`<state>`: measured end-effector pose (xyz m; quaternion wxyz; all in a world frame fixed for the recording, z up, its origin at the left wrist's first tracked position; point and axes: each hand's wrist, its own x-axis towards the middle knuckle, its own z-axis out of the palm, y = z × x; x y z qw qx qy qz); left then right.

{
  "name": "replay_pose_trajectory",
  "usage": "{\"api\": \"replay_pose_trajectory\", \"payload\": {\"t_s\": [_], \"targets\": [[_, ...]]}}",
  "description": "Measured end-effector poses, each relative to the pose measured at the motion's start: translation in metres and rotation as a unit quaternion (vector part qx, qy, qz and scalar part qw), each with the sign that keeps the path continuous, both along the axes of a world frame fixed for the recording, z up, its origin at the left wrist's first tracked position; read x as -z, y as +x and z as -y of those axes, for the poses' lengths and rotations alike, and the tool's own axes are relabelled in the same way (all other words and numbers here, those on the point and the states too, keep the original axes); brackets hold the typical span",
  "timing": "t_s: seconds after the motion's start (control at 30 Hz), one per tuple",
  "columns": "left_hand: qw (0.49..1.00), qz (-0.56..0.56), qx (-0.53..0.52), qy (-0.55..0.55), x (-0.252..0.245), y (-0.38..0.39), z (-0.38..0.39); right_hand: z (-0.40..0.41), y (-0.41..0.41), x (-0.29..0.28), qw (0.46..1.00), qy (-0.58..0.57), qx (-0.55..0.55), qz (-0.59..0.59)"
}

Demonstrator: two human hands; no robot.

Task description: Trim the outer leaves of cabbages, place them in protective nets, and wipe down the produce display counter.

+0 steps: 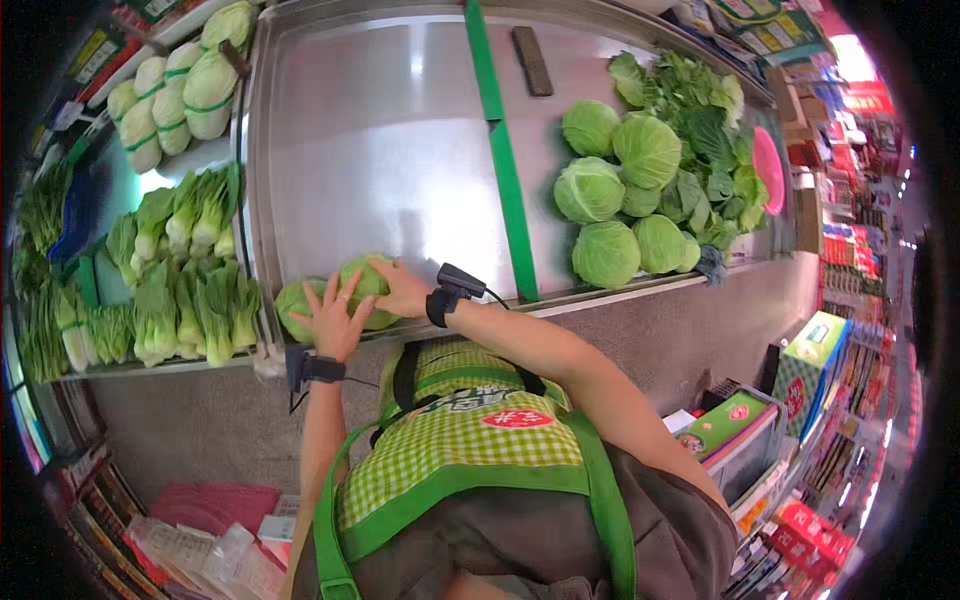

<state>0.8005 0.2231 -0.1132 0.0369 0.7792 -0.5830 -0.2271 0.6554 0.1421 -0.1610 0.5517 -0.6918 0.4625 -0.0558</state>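
At the near left corner of a metal display tray (pixel 375 165), several green cabbages (pixel 290 309) sit close together. My left hand (pixel 334 319) rests on them with its fingers spread. Just to its right, my right hand (pixel 401 289) touches the top of a cabbage at the back of this group. Both wrists wear black straps with small devices. Across a green divider strip (pixel 510 210), more round cabbages (pixel 589 190) are piled on the right part of the tray, beside loose outer leaves (pixel 709 135).
Bundled leafy greens (pixel 199 307) and napa cabbages (pixel 210 94) fill the display on the left. A dark block (pixel 532 61) lies at the back of the tray, a pink plastic item (pixel 766 171) at its right end. Boxes (pixel 727 427) stand low on the right.
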Motion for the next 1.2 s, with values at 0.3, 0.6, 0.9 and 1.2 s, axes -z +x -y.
{"api": "replay_pose_trajectory", "payload": {"t_s": [0.3, 0.6, 0.9, 1.2], "targets": [[1.000, 0.015, -0.008, -0.007, 0.011, -0.001, 0.000, 0.169, -0.278, -0.048, 0.731, -0.394, 0.542, -0.128], [0.999, 0.007, -0.031, 0.026, 0.007, -0.016, 0.002, 0.273, -0.422, -0.058, 0.859, -0.236, 0.408, -0.203], [0.997, 0.005, -0.076, 0.027, -0.005, -0.034, 0.003, 0.272, -0.440, -0.052, 0.886, -0.097, 0.450, 0.050], [0.993, -0.036, -0.109, -0.025, 0.030, -0.015, -0.010, 0.221, -0.458, -0.069, 0.782, 0.189, 0.511, 0.303]]}}
